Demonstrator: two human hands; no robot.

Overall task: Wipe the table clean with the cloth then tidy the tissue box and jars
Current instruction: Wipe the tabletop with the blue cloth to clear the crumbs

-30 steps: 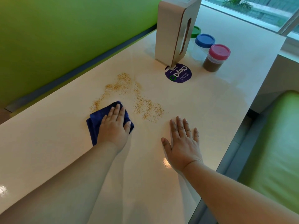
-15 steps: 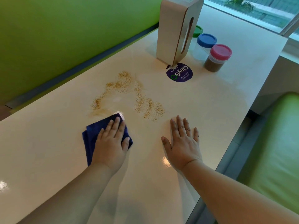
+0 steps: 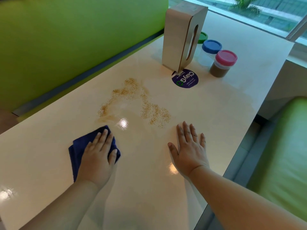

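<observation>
While the left hand (image 3: pixel 97 156) presses flat on the blue cloth (image 3: pixel 78 146), fingers spread and nothing gripped, the cloth lies under the palm, near the crumbs (image 3: pixel 146 107). Right hand (image 3: pixel 189 150) rests flat, fingers spread, on the table (image 3: pixel 216 105), holding nothing.

From my remote view I can read only one piece of text. A round dark purple sticker (image 3: pixel 185 78) lies flat on the table (image 3: pixel 216 113), touching the near bottom corner of the upright tissue box (image 3: pixel 182 35). Large white letters on it spell "ClayG", followed by a green circular arrow emblem standing where a last letter would be. The word runs upside down from where I look. Beneath it are a few lines of small white print; I cannot make them out. The tissue box and the three jar lids near it show no lettering I can read.
</observation>
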